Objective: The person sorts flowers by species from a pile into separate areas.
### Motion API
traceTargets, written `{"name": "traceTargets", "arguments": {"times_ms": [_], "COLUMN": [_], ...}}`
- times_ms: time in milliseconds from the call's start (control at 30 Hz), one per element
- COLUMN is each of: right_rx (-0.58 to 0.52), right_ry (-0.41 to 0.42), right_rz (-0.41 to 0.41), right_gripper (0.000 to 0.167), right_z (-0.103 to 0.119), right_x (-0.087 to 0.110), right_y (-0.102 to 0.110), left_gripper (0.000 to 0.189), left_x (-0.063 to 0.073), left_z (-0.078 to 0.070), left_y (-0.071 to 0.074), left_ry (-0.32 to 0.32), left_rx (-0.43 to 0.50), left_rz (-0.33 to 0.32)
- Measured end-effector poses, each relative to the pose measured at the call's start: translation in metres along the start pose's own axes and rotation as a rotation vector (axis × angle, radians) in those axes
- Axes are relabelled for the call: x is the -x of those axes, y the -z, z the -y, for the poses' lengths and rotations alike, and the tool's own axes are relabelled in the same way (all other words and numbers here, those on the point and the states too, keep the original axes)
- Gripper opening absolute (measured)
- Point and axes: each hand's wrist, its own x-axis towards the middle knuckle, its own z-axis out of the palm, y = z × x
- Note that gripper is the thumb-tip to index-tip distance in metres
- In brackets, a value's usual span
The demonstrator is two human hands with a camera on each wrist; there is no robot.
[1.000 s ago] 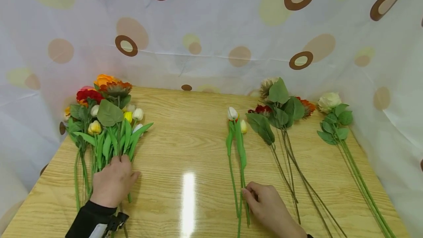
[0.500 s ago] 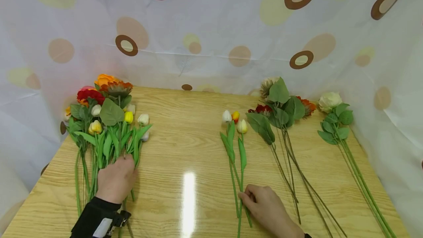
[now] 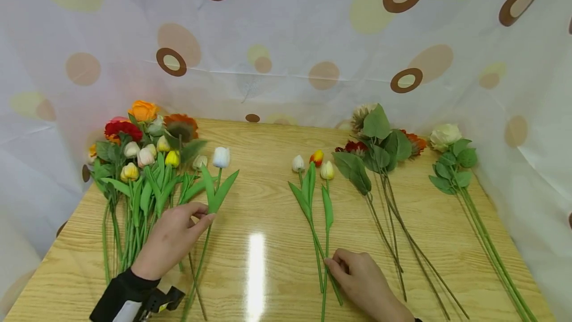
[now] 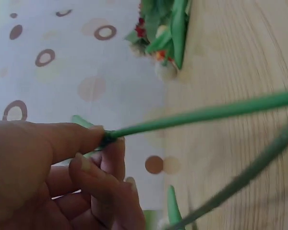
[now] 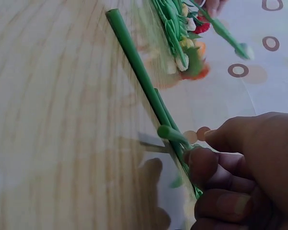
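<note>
My left hand (image 3: 176,235) pinches the stem of a white tulip (image 3: 221,157) between thumb and index finger, just below its two leaves. The bloom stands apart from the left bunch of flowers (image 3: 154,183). In the left wrist view the tulip's green stem (image 4: 206,114) runs right from the fingertips. On the right, my right hand (image 3: 364,280) holds the lower stem of a red-and-yellow tulip (image 3: 317,157) with thumb and index finger. Beside that bloom lie another white tulip (image 3: 298,163) and a pale yellow tulip (image 3: 327,170), their stems crossing near the fingers.
Right of the tulips lie several leafy flowers (image 3: 380,153) with thin brown stems. White roses (image 3: 446,137) lie at the right edge of the wooden table (image 3: 263,198). A dotted white curtain (image 3: 286,29) hangs behind. A brown stem (image 3: 196,287) crosses under the left tulip.
My left hand has drawn the white tulip out of the left bunch, toward the right. Blooms in that bunch have shifted. By my right hand, the tulip heads have spread apart leftward.
</note>
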Motion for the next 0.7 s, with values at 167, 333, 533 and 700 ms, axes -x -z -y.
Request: {"name": "traceTargets", "arguments": {"times_ms": [167,333,533,700], "right_rx": [-0.024,-0.135,-0.359,-0.486], "right_ry": [0.003,0.095,0.298,0.426], "right_rz": [-0.022,0.001,0.148,0.273], "right_gripper": [0.026,0.023,0.019,0.014], "right_z": [0.002,0.011,0.030,0.040], "right_x": [0.001,0.001,-0.002,-0.002], "right_y": [0.000,-0.002,-0.010,-0.018], "left_gripper": [0.031,0.023,0.023,0.021], "left_x": [0.000,-0.001,-0.003,-0.003], "left_z": [-0.011,-0.030,-0.057,-0.072], "left_y": [-0.003,-0.014,-0.033,-0.049], "left_ry": [-0.019,-0.060,-0.087,-0.132], "left_rx": [0.136,0.310,0.560,0.639], "left_rz": [0.030,0.040,0.153,0.232]}}
